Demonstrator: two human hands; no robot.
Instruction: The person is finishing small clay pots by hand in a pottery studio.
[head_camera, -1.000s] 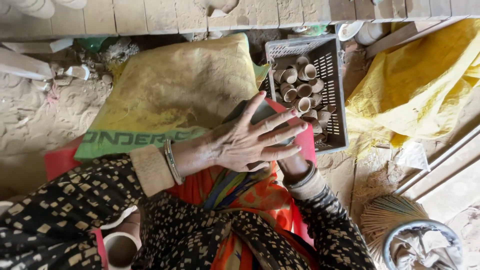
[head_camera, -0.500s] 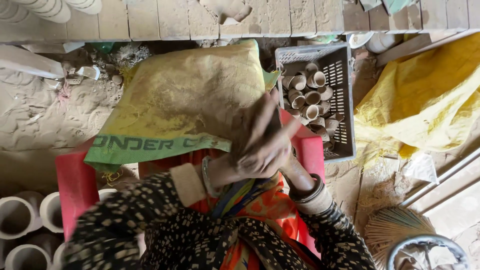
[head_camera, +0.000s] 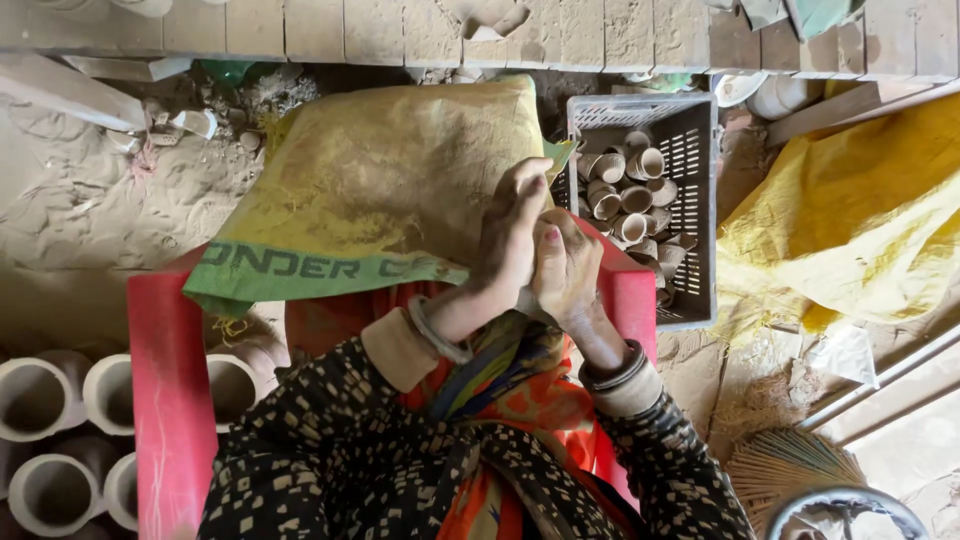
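Clay lump, hardly visible, sits pressed between the two palms just beside the grey crate (head_camera: 690, 200) of small clay cups (head_camera: 630, 195). To shape it well, I think even pressure from both sides is needed. The left hand (head_camera: 508, 235) lies flat with fingers stretched; the right hand (head_camera: 565, 265) curls narrowly against it, above the yellow sack (head_camera: 380, 180).
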